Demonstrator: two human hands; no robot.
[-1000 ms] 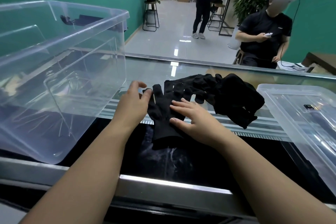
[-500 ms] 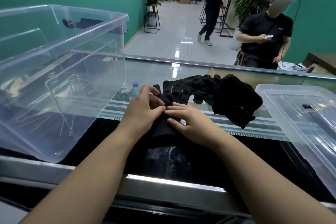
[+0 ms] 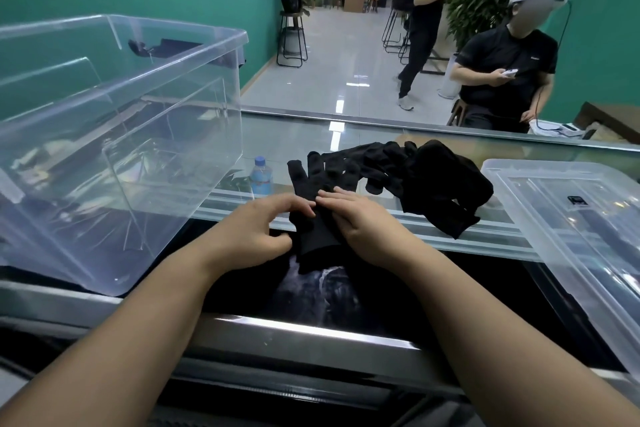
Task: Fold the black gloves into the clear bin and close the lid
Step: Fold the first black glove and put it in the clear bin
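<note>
A black glove [image 3: 313, 229] lies flat on the glass counter in front of me, fingers pointing away. My left hand [image 3: 256, 232] pinches its left edge, and my right hand [image 3: 360, 224] presses on its right side with flat fingers. A heap of more black gloves [image 3: 429, 184] sits just behind and to the right. The clear bin [image 3: 114, 135] stands open on the left of the counter. Its clear lid [image 3: 571, 218] lies on the right.
A small water bottle [image 3: 260, 175] shows under the glass beside the bin. The counter's metal edge [image 3: 311, 333] runs close to me. Beyond the counter a person sits at the right, and two others stand on the tiled floor.
My left hand moved from flat beside the glove onto its left edge and closed its fingers there. My right hand stayed on the glove. The head view shifted slightly.
</note>
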